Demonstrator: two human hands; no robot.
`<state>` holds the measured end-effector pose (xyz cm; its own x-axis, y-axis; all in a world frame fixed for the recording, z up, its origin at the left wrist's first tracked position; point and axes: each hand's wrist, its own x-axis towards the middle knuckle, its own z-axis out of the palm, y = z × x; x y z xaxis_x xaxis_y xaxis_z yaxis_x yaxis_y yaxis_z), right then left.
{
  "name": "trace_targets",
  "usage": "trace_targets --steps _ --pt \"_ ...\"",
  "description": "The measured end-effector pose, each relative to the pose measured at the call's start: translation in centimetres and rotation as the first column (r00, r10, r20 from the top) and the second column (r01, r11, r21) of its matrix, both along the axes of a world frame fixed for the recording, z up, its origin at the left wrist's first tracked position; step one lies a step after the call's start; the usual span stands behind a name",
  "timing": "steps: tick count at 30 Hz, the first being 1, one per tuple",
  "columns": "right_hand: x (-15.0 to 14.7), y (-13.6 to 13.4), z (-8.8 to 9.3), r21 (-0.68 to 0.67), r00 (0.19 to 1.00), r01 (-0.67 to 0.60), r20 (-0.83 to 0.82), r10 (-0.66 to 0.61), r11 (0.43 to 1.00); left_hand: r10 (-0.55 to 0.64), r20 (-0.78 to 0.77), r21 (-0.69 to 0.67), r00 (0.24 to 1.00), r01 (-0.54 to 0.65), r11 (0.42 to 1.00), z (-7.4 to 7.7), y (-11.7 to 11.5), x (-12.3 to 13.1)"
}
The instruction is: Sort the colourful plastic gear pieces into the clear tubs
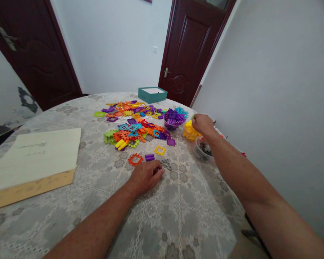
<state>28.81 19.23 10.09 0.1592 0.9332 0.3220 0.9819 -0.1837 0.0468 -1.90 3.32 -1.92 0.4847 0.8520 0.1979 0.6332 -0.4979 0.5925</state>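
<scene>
My left hand (147, 175) rests on the tablecloth with its fingers curled in; what they hold, if anything, is hidden. Just beyond it lie an orange square frame piece (135, 159), a purple connector piece (149, 157), a yellow frame piece (160, 150) and a grey toothed piece (166, 164), the last close to my fingertips. Stretched out to the right, my right hand (203, 123) is closed above the tubs, beside a tub of yellow pieces (190, 131). A bit of green (193, 116) shows at its fingers; I cannot tell whether it is held.
A large heap of mixed plastic pieces (128, 136) covers the table's middle. Near it stand a bowl of purple pieces (174, 119) and a clear tub with dark pieces (203, 149). A teal box (152, 95) is at the back, a paper sheet (37, 154) on the left.
</scene>
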Motion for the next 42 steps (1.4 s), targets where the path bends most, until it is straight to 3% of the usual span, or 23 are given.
trace_targets --steps 5,10,13,15,18,21,23,27,30,34,38,42 --pt "0.0 -0.3 0.1 -0.035 0.999 -0.025 -0.031 0.024 0.999 -0.01 0.003 0.004 1.0 0.01 1.0 0.0 0.0 -0.1" --pt "-0.6 -1.3 0.5 0.038 0.999 -0.032 -0.008 0.032 0.999 -0.011 0.02 0.0 1.0 0.011 1.0 0.1 -0.1 0.0" --pt "-3.1 -2.5 0.3 0.087 0.977 -0.202 -0.051 0.207 0.976 -0.01 0.035 -0.01 0.999 0.011 1.0 0.3 -0.3 0.1" --pt "-6.1 -3.6 -0.2 0.067 0.886 -0.444 -0.119 0.449 0.893 -0.006 0.036 -0.017 0.999 0.007 1.0 0.5 -0.4 0.1" --pt "-11.6 -5.1 -1.7 0.033 0.626 -0.763 -0.208 0.752 0.645 -0.006 0.041 -0.031 0.999 0.008 0.999 0.8 -0.6 0.1" --pt "-17.4 -6.0 -3.6 0.005 0.432 -0.896 -0.214 0.876 0.444 -0.02 0.043 -0.017 0.999 0.021 1.0 0.9 -0.7 0.0" --pt "-20.8 -6.0 -4.9 -0.072 0.392 -0.92 -0.197 0.899 0.385 -0.029 0.034 -0.014 0.999 0.029 0.999 1.0 -0.7 0.0" --pt "-25.3 -5.3 -6.9 -0.226 0.382 -0.91 -0.132 0.915 0.347 -0.053 0.026 0.004 0.998 0.053 0.999 0.8 -0.7 0.0" --pt "-26.3 -4.8 -7.7 -0.291 0.405 -0.885 -0.097 0.909 0.364 -0.048 0.035 0.021 0.998 0.047 0.999 0.5 -0.7 0.0" --pt "-24.7 -5.2 -7.9 -0.291 0.475 -0.857 -0.122 0.872 0.426 -0.06 0.041 0.041 0.997 0.059 0.997 0.3 -0.5 0.1" --pt "-21.7 -6.3 -7.6 -0.223 0.439 -0.893 -0.246 0.864 0.39 -0.042 0.003 0.047 0.999 0.042 0.998 0.3 -0.3 0.1" --pt "-18.3 -7.4 -6.6 -0.071 0.444 -0.891 -0.347 0.826 0.448 -0.043 -0.027 0.051 0.999 0.044 0.998 0.3 -0.2 0.0"
